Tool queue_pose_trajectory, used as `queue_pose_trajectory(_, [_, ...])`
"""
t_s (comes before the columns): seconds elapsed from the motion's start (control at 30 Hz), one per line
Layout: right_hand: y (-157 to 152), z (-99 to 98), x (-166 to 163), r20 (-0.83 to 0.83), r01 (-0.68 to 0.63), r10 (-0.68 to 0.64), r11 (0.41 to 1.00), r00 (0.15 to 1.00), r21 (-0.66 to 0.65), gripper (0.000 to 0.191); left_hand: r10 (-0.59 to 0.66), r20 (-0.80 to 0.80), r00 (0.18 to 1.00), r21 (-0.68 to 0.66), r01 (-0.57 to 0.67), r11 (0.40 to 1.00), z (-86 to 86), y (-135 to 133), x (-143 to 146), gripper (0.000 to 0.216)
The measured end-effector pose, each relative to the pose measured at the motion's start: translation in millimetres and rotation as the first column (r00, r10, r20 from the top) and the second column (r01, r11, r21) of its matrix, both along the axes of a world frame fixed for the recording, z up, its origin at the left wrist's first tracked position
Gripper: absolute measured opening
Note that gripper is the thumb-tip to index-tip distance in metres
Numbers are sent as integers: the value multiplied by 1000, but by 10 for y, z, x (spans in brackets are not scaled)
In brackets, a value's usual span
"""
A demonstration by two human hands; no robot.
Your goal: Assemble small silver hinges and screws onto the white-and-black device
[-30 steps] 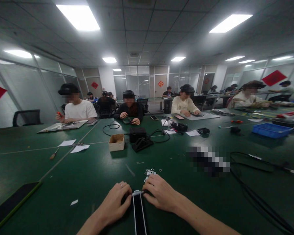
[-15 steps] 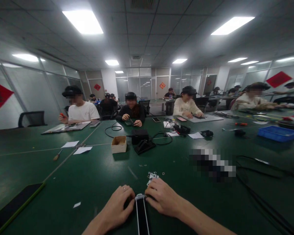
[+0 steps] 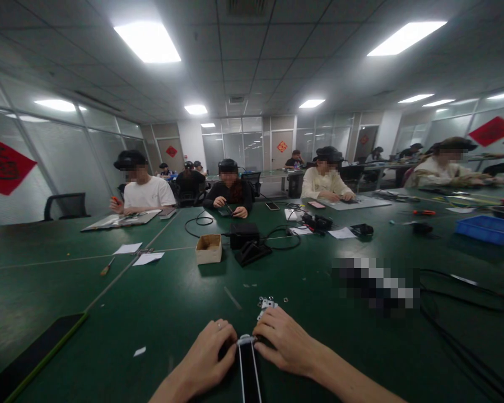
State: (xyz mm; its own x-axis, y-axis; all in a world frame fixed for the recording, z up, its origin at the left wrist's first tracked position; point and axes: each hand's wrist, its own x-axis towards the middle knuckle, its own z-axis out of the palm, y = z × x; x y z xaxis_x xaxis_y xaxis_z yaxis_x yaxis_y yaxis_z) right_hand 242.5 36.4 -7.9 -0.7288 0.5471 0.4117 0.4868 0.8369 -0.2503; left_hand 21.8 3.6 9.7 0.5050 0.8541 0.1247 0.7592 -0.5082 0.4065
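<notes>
A long narrow dark piece with white edges (image 3: 250,372) runs from the bottom of the head view up to a light metal-looking end piece (image 3: 246,339). My left hand (image 3: 208,352) is curled with its fingertips pressed on the left side of that end. From the right, my right hand (image 3: 283,341) closes its fingers beside the same end, where a tiny metallic bit (image 3: 256,338) shows at the fingertips, too small to name. Just past my right hand lies a small pile of metal pieces (image 3: 269,303), partly covered by the fingers, with several loose little nut-like bits around it.
Ahead stand a small open cardboard box (image 3: 209,251) and a black device (image 3: 244,235) with cables. A green-edged dark mat (image 3: 37,352) lies left, a paper scrap (image 3: 140,351) nearer. Right are a blurred-out object (image 3: 376,282), black cables and a blue tray (image 3: 489,230). Co-workers sit opposite.
The whole view has shifted slightly, so everything sits a little farther right. Both hands stay at the end of the long dark piece, with no clear change of grip.
</notes>
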Motion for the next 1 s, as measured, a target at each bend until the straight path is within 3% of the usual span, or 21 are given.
queue_pose_trajectory(1.0, [-20,6,-10,-47,12,-15,999,999,-51,9,17,7,1000,23,-17,1000,-12,-11,25,12])
